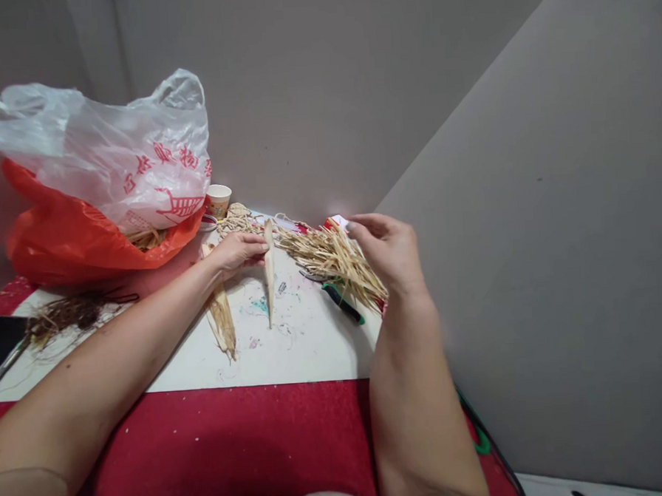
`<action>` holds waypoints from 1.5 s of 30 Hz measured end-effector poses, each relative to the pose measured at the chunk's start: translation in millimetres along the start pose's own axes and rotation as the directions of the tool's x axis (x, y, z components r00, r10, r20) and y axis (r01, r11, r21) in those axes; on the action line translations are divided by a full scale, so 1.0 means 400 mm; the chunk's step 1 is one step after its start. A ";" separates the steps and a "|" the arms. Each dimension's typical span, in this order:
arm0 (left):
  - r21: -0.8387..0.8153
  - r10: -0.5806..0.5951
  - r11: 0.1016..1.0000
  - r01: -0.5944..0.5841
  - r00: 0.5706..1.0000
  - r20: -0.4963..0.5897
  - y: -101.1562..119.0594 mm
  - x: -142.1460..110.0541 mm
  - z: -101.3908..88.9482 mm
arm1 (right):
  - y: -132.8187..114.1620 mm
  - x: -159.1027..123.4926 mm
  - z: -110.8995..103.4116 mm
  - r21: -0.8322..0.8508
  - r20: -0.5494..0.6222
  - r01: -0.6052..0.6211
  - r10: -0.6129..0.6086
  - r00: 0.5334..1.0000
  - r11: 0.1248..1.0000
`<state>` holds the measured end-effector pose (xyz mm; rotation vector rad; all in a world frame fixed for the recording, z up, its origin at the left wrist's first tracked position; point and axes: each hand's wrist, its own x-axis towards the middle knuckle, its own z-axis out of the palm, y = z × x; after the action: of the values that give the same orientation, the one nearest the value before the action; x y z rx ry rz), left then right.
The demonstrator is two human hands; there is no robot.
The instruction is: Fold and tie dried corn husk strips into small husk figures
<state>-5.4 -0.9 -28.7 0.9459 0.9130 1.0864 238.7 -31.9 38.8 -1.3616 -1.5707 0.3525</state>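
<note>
My left hand point(241, 253) pinches a long, pale dried husk strip point(270, 281) by its upper part, so that it hangs upright with a pointed lower end. Below that wrist lies a wider dried husk piece point(222, 324) on the white sheet point(308, 356). Over the right side, my right hand point(389, 245) has thumb and forefinger closed together beside a small red and white object point(338, 222). Whatever those fingertips may hold is too small to make out. A heap of thin straw-coloured strips point(332, 261) lies just beneath, to the left of this hand.
Green-and-black handled pliers point(342, 303) lie partly under the strips. A paper cup point(219, 200) and a beige cord coil point(238, 219) stand at the back. Plastic bags, white point(109, 152) and red point(75, 239), fill the left, near brown fibres point(73, 313). Grey walls point(323, 93) enclose the table.
</note>
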 end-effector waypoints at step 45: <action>0.029 0.201 0.979 -0.202 0.979 0.031 0.008 -0.029 0.038 | 0.035 -0.048 0.223 0.243 0.292 -0.334 0.260 0.920 0.911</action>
<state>5.2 -14.1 -19.3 1.0955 0.8268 1.2294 173.2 -11.3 -22.7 -1.3641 -1.4397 0.9438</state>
